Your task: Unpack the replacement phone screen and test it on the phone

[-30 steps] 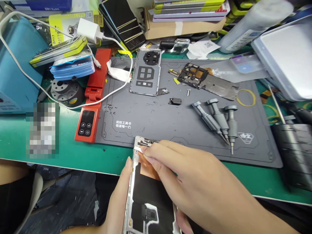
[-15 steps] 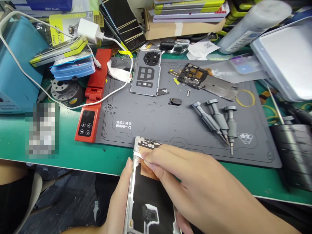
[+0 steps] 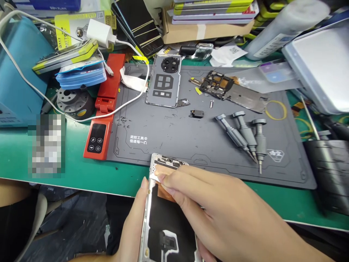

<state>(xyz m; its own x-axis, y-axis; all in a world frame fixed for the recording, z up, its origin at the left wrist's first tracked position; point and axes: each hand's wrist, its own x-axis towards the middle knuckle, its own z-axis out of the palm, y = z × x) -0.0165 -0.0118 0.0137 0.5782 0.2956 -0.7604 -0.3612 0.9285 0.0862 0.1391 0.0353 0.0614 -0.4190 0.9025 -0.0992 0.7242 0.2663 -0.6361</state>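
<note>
One grip on phone frame, another pinching strip

The phone frame is cut off below.

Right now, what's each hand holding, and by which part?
The left hand grips the phone frame by its sides; the right hand, a white piece by its right end.

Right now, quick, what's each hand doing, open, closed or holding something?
Left hand: closed around the phone frame.
Right hand: closed, pinching a small white piece over the frame.
</note>
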